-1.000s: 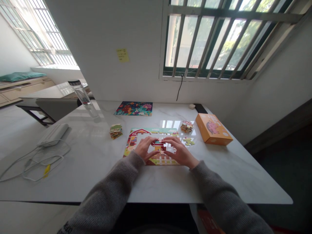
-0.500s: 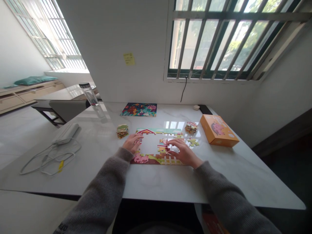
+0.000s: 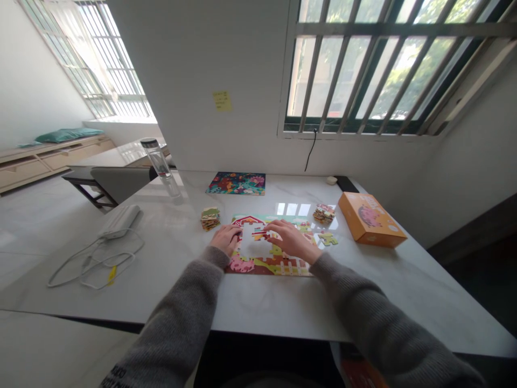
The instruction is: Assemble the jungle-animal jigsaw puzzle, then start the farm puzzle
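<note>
A partly assembled jigsaw puzzle (image 3: 246, 266) with a farm picture lies on the white table, its border surrounding a bare gap. My left hand (image 3: 226, 238) rests on the puzzle's left edge, fingers stretched out and holding nothing. Inside the gap, toward the top, is a puzzle piece (image 3: 258, 232) with red and yellow parts. The fingers of my right hand (image 3: 291, 240) grip the right side of this piece; the fingertips partly cover it. One stack of puzzle pieces (image 3: 210, 218) stands left of the puzzle, another stack (image 3: 324, 213) to its right, near a loose green piece (image 3: 328, 238).
An orange box (image 3: 369, 218) stands at the right. Behind the puzzle lies a dark, colourful picture sheet (image 3: 236, 183). A clear bottle (image 3: 156, 157) stands at the back left, with a white device (image 3: 121, 222) and its cable nearer. A black flat object (image 3: 346, 184) lies by the wall.
My right hand has moved left and away from me across the gap, taking the puzzle piece along. My left hand stays at the puzzle's left edge. The view has shifted slightly.
</note>
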The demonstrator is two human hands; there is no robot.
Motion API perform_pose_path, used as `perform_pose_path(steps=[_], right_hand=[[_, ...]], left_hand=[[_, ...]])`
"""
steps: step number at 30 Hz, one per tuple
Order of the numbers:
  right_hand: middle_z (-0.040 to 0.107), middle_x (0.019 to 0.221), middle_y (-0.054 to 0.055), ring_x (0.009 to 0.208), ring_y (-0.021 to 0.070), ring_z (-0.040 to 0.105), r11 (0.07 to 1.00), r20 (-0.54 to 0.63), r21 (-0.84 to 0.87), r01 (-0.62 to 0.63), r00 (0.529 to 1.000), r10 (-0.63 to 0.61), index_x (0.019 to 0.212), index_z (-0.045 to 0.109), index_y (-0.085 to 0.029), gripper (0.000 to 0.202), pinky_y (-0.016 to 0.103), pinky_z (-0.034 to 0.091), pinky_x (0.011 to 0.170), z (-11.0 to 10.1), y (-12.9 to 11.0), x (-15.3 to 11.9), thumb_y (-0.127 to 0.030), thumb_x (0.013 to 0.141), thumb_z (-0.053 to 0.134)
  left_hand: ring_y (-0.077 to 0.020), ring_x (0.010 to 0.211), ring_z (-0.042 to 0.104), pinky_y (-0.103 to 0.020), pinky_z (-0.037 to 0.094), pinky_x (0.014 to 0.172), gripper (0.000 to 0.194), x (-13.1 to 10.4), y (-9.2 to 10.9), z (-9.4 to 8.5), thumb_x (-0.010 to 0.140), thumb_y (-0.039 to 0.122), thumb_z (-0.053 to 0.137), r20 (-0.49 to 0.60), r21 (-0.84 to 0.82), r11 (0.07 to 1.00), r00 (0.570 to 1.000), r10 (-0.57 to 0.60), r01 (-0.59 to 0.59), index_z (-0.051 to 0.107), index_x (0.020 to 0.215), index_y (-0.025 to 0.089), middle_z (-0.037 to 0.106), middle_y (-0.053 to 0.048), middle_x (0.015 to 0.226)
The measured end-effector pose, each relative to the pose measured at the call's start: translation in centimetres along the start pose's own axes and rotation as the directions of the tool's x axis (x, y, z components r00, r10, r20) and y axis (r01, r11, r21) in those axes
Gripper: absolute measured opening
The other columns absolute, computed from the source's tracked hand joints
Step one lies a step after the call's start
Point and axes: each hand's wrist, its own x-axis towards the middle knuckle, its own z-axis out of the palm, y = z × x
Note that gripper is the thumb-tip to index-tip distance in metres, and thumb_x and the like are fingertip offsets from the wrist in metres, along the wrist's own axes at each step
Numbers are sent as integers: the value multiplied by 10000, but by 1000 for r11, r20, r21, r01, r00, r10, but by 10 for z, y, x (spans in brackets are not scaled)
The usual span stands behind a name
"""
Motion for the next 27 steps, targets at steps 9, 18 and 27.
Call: perform_pose_path(steps=[9, 18, 27], right_hand=[[671, 1183, 62, 1045, 234, 564, 982, 14, -148, -114, 993, 117, 1209, 670, -273, 247, 377, 408, 916, 40, 7, 50, -318, 972, 619], [678, 1209, 73, 1079, 266, 525, 974, 5, -184, -130, 991, 133, 1216, 691, -299, 255, 414, 395, 924, 59, 7, 45, -326, 989, 577], [651, 1250, 57, 1088, 256, 507, 975, 0, -193, -114, 993, 116, 1210, 690, -293, 271, 414, 384, 949, 59, 4, 43, -328, 1023, 496]], left_hand=[[-269, 1144, 551, -446, 447, 1016, 452, 3, -3, 2, 879, 169, 473, -23, 15, 1000, 999, 24, -24, 619, 1304, 219, 654, -80, 1278], [-285, 1210, 503, -459, 394, 988, 429, -2, 9, -5, 934, 226, 480, 66, 54, 998, 997, 41, -45, 606, 1342, 264, 616, -47, 1377], [-305, 1216, 470, -460, 371, 981, 422, -2, 16, -7, 926, 290, 529, 95, 88, 995, 995, 31, -40, 614, 1339, 296, 603, -35, 1392]])
